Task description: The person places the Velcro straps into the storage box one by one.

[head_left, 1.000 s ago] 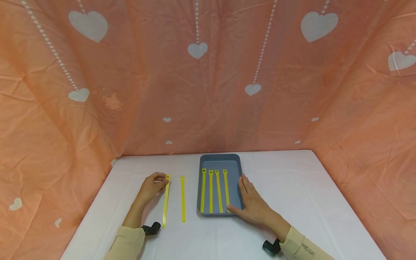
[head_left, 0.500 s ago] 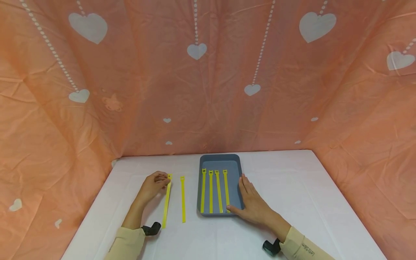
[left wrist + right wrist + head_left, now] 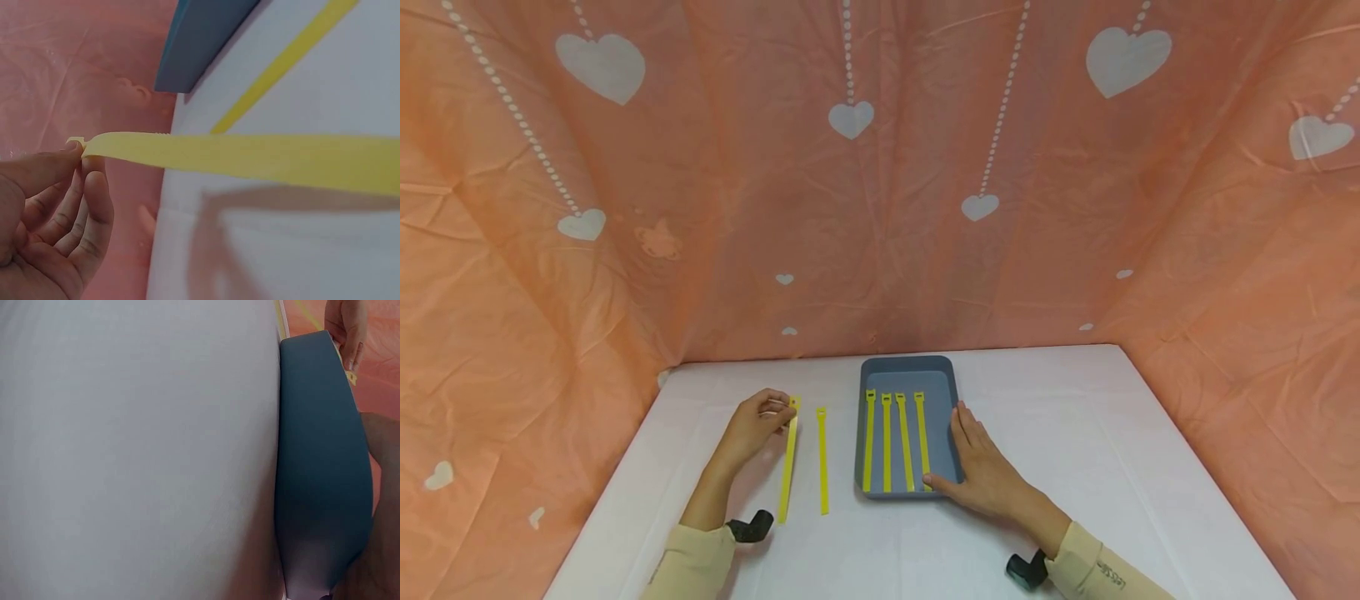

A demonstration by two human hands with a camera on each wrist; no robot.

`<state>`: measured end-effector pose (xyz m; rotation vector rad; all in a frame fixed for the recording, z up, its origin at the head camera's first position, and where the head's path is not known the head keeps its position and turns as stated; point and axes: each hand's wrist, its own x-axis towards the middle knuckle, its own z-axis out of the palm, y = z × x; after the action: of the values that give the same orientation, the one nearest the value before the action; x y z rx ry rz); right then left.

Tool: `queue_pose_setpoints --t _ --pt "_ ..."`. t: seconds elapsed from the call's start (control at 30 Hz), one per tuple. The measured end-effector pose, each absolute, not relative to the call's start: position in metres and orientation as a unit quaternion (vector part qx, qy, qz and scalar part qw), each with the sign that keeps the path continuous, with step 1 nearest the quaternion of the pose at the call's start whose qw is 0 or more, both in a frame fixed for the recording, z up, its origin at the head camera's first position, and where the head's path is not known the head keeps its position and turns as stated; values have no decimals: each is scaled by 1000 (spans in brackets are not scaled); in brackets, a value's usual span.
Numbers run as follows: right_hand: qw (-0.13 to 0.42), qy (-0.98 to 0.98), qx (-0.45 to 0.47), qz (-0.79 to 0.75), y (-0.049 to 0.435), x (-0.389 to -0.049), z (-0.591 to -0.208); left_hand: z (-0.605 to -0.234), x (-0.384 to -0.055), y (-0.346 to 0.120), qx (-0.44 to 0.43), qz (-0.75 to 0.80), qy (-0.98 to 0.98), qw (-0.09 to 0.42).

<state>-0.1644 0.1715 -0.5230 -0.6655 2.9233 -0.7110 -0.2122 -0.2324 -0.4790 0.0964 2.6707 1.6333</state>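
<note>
My left hand (image 3: 756, 429) pinches the slotted head end of a yellow cable tie (image 3: 262, 156) between thumb and fingers. The flat strap hangs toward me, raised over the table with its shadow beneath in the left wrist view. A second yellow cable tie (image 3: 823, 462) lies on the table just right of it. Several more yellow ties lie lengthwise, side by side, in a grey-blue tray (image 3: 942, 375). My right hand (image 3: 988, 475) rests against the tray's right side, fingers straight along the wall and thumb over the near right part of the rim.
A white cloth (image 3: 1112, 450) covers the table. Orange curtains (image 3: 910, 250) with white hearts enclose the back and sides. A black wrist camera (image 3: 751, 527) sits on the left wrist, and another black camera (image 3: 1027, 572) on the right.
My left hand has lifted slightly, and the head of the pinched cable tie has moved a little right and away from me. The right hand and tray have stayed still.
</note>
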Motion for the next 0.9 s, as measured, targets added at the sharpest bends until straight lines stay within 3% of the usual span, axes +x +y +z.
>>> queue_pose_setpoints --t 0.9 --pt "40 951 -213 -219 172 -165 -523 -430 -219 -200 85 553 829 -25"
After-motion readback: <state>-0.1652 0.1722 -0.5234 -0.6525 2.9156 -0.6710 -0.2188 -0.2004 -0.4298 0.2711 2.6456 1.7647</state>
